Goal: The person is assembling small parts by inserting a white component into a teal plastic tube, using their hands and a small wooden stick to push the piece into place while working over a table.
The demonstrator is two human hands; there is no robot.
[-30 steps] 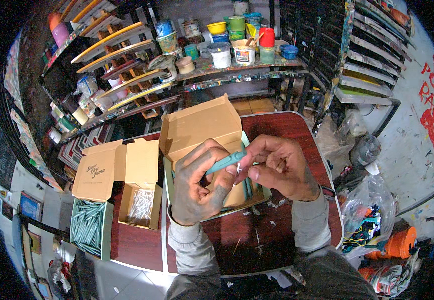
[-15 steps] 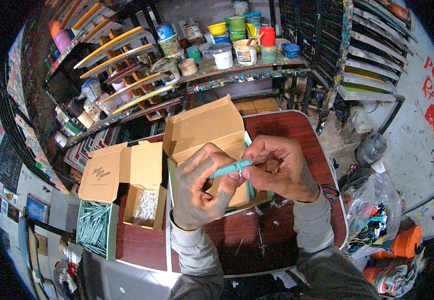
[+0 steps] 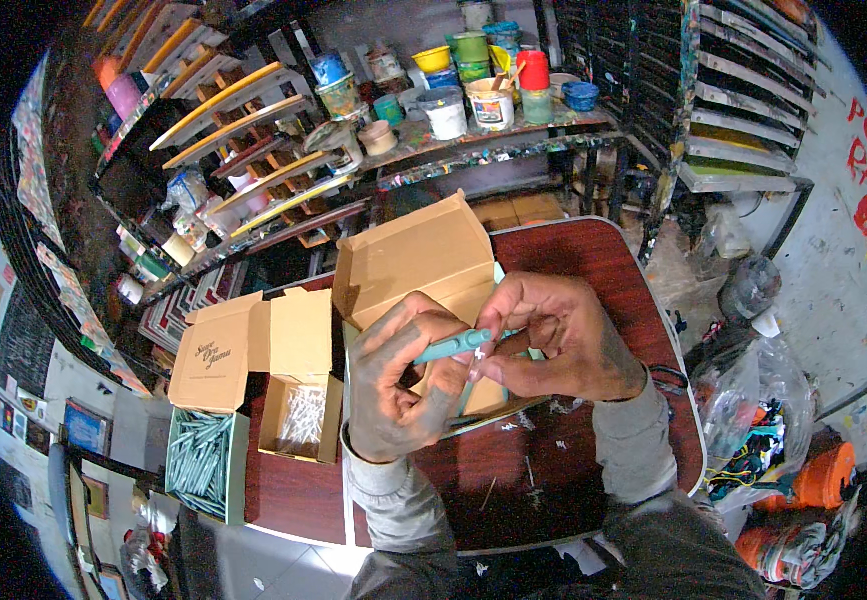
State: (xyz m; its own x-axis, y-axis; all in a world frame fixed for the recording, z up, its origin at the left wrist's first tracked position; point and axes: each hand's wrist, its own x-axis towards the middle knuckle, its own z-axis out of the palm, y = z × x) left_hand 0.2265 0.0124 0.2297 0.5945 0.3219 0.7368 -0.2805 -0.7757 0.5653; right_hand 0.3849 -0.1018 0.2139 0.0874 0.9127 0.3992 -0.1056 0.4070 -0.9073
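My left hand [image 3: 406, 385] is closed round a teal pen [image 3: 454, 346], which lies tilted, its right end a little higher. At that end my right hand [image 3: 559, 345] pinches a small white piece [image 3: 481, 352] between thumb and forefinger; its exact shape is too small to make out. Behind both hands stands an open cardboard box [image 3: 414, 255], its inside largely covered by them. To the left, a lidded box [image 3: 238, 470] is full of similar teal pens or barrels. Beside it, a smaller carton [image 3: 331, 425] holds many small white pieces.
Small white scraps [image 3: 510, 425] and thin slivers lie on the dark red table [image 3: 474, 510]. Scissors [image 3: 670, 378] rest at its right edge. Paint tubs [image 3: 447, 112] crowd the shelf behind. A clear plastic bag [image 3: 764, 400] stands to the right.
The view has shifted slightly, so the boxes appear a little to the right. My right fingers have closed in on the pen's end; the pen stays in my left hand.
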